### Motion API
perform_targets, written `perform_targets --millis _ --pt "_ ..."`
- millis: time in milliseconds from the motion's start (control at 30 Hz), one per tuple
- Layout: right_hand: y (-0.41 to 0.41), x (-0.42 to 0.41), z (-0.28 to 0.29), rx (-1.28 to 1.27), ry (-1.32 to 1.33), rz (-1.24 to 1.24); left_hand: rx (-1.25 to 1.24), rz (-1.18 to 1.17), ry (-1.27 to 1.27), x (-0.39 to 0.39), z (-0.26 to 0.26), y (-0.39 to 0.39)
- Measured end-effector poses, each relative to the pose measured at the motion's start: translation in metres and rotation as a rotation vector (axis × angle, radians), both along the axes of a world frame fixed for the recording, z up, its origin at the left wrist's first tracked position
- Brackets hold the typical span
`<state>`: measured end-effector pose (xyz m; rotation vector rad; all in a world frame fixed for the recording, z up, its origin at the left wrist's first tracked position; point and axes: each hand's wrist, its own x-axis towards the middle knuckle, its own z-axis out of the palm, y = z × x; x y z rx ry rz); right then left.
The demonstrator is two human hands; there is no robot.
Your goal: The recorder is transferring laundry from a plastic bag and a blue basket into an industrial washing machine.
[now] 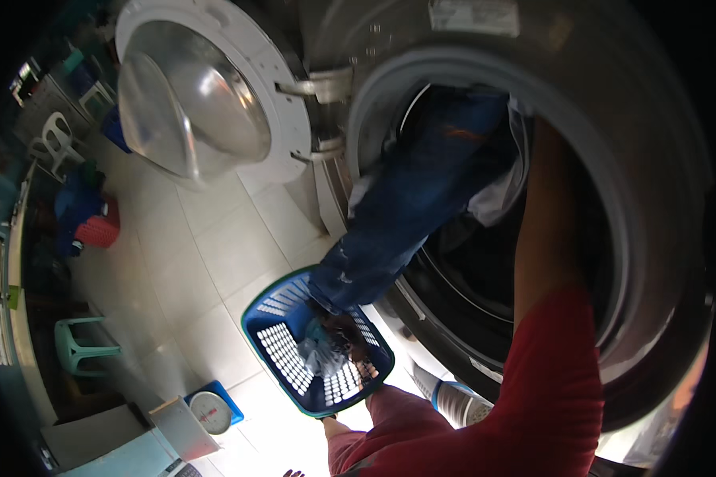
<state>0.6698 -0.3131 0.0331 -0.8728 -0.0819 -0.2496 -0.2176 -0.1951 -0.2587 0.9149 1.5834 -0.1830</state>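
Note:
My right arm reaches into the drum of a front-loading washing machine or dryer (623, 179). My right hand is hidden inside, behind the laundry and the door rim. Dark blue denim jeans (411, 197) hang out of the round opening, one leg slanting down to a blue plastic laundry basket (280, 396). White cloth (495, 200) lies beside the jeans in the opening. Crumpled pale and dark items (325, 352) rest at the basket's bottom. Only fingertips of my left hand (293, 474) show at the bottom edge, apart, with nothing seen in them.
The round glass door (215, 101) stands swung out to the left. A dial scale (210, 411) sits on the tiled floor near a light-blue piece of furniture (122, 456). Farther left are a green plastic chair (83, 346), a red basket (101, 229) with clothes and white chairs (59, 137).

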Motion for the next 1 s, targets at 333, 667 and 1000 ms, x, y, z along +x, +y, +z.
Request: perform_targets --millis 333,667,1000 --pt "0.071 -0.055 -0.015 -0.088 -0.145 -0.207 0.728 -0.872 -0.695 0.322 0.018 0.041" --pt "0.022 -0.34 -0.125 -0.66 0.243 0.068 0.903 -0.872 -0.614 0.541 0.082 0.031" --pt "0.053 -0.328 -0.163 -0.694 0.507 0.3 0.799 -0.845 -1.411 0.599 0.23 -0.025"
